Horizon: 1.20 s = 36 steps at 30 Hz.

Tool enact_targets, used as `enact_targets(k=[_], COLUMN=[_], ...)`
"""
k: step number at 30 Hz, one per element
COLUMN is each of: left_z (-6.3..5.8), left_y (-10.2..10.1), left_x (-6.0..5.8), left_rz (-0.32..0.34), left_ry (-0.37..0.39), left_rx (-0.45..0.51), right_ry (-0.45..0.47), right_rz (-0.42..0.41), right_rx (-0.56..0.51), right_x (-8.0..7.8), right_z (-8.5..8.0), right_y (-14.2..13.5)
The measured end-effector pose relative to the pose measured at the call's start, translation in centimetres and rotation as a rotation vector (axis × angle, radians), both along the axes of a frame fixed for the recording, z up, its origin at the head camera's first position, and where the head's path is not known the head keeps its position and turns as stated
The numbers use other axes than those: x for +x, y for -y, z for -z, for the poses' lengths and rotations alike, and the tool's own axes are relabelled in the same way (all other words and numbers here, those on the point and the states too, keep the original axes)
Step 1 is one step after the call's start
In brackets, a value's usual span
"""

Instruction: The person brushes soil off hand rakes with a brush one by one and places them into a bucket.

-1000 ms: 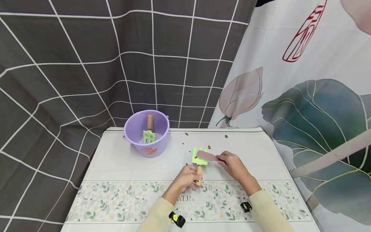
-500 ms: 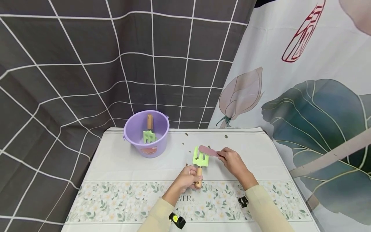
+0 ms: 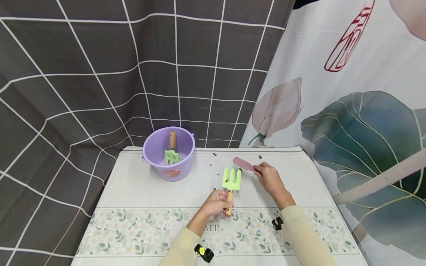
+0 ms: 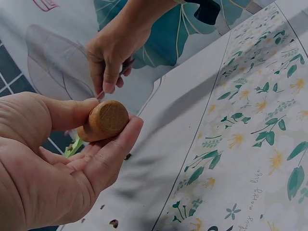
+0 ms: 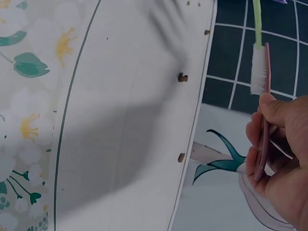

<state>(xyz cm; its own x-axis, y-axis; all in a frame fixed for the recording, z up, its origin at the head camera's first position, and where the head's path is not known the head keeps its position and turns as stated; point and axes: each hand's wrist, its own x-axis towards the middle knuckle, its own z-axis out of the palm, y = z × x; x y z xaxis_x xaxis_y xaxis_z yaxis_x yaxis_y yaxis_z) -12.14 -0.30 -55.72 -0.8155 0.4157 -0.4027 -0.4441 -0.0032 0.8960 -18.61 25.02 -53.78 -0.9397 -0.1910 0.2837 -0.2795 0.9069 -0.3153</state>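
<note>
My left hand (image 3: 214, 202) grips the wooden handle of a small garden fork (image 3: 232, 181), its light green tines pointing away from me. A small brown bit lies on the fork's head. In the left wrist view the round end of the fork's handle (image 4: 113, 117) shows between thumb and fingers. My right hand (image 3: 271, 180) pinches a pink brush (image 3: 243, 163), held up and to the right of the tines. White bristles of the brush (image 5: 260, 72) show in the right wrist view, with a green tine behind their tip.
A purple bucket (image 3: 186, 170) stands at the back left, holding a green hand rake (image 3: 172, 156) with a wooden handle. Several brown bits (image 5: 183, 77) are scattered on the white tablecloth (image 3: 133, 184). A dark grid curtain and a printed white curtain hang behind.
The brush has moved off the fork's tines, up and to the right, with the right hand. The left hand and the fork have barely moved.
</note>
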Motion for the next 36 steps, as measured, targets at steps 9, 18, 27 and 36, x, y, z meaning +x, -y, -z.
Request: enact_targets(k=[9,18,27,36], left_z=[0.1,0.0,0.1,0.3], left_y=[-0.3,-0.6,-0.7,-0.9], left_x=[-0.4,-0.7,-0.8,-0.5], left_rz=[-0.014,-0.004,0.000,0.007], left_ry=[-0.011,-0.002,-0.008,-0.014], left_rx=[-0.012,-0.005,-0.002,0.008], right_ry=[-0.021,-0.053,-0.058,-0.074], right_rz=[-0.012,-0.144,-0.242,-0.241], right_rx=[-0.065,-0.067,-0.033,0.037], right_x=[2.5,5.0,5.3,4.6], right_z=[-0.5,-0.3,-0.2,-0.1], right_y=[0.4,1.7,2.4,2.4])
